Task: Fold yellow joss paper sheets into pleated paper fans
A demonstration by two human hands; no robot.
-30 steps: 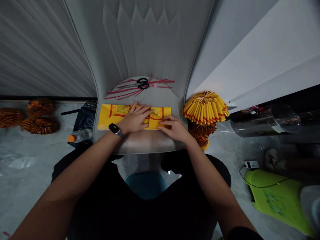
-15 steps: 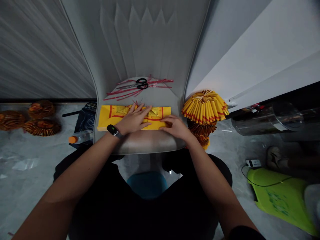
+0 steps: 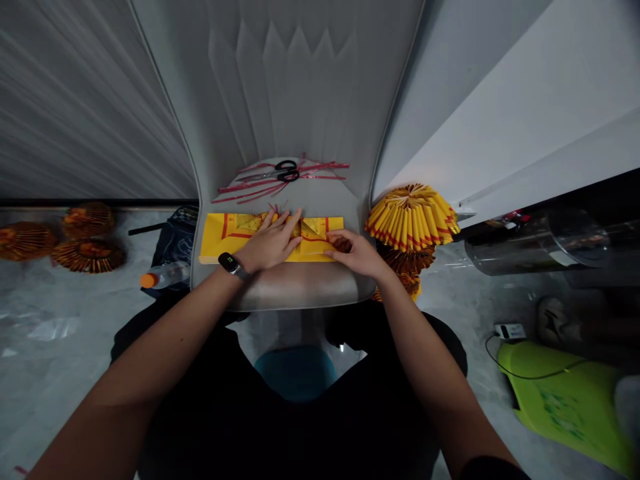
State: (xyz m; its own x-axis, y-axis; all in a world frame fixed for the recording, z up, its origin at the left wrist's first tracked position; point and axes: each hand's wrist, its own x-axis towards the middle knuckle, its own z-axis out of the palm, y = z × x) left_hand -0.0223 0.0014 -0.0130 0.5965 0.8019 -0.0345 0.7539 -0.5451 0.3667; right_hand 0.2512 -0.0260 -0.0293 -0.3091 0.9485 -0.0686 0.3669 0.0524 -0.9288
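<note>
One grey chair seat (image 3: pixel 300 293) is doing duty as the work surface, and one green board (image 3: pixel 560 400) lies on the floor down at 4 o'clock. One yellow paper stack (image 3: pixel 217 233) with red print lies flat on the near half of the seat, and its long axis runs straight 9 to 3 o'clock. There's a folded sheet on top, under the hands.

Just off the seat at 3 o'clock is one bright yellow fan bundle (image 3: pixel 413 213), with darker ones tucked under it. Three brown fan bundles (image 3: pixel 90 255) are on the floor way out at 9 o'clock.

Two hands. The left hand (image 3: pixel 273 241) has its grip wide open, palm flat on the stack, fingers pointing to about 1 o'clock, holding nothing. The right hand (image 3: pixel 357 253) has its grip curled almost closed, fingertips on the folded sheet's right end; can't tell if it's really pinching.

There's one bottle (image 3: pixel 165 275) at 8 o'clock of the stack, and one pair of scissors (image 3: pixel 280 173) at 12 o'clock on a scatter of red strips (image 3: pixel 250 190). One watch (image 3: pixel 229 262) is on the left wrist.
</note>
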